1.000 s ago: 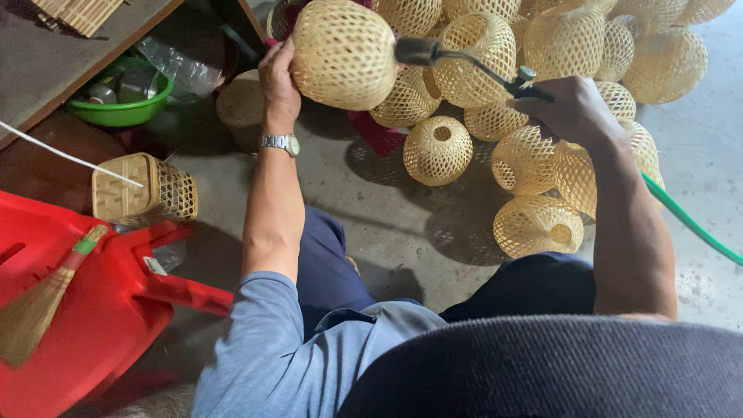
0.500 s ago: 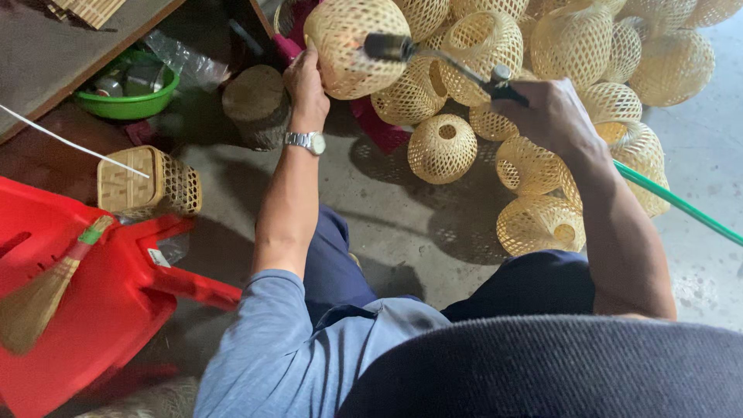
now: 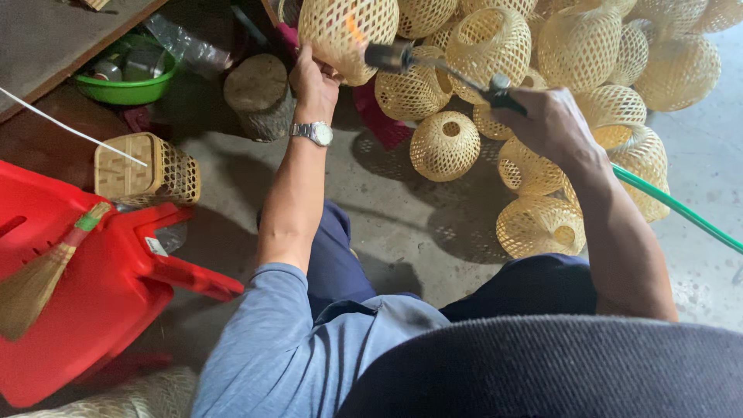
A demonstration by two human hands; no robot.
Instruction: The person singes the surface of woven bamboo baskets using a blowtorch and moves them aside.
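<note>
Two bare hands work over a concrete floor (image 3: 387,224), seen from above. Left hand (image 3: 313,77) is closed on the lower rim of a woven bamboo basket (image 3: 348,31), holding it up at the top of the view. Right hand (image 3: 553,124) is wrapped tight around the grip of a gas torch (image 3: 441,66), whose dark nozzle (image 3: 387,56) sits just beside the basket's side; a small orange flame (image 3: 354,31) shows on the weave. A green hose (image 3: 681,209) trails from the torch to the right.

More woven baskets lie in a pile (image 3: 580,54) behind and to the right of the torch, some touching the hose. To the left sit a red plastic chair (image 3: 93,279) on its side, a small broom (image 3: 39,279) resting on it, a squarer woven basket (image 3: 147,170), a log stump (image 3: 259,93) and a green bowl (image 3: 128,85).

Risk, as a judgement: thin dry bamboo could scorch or catch if the flame lingers on one spot, and the left fingers are close to the heat (the pile behind is near too).

One small white label (image 3: 155,246) sits on the chair's edge; its details are too small to tell.
</note>
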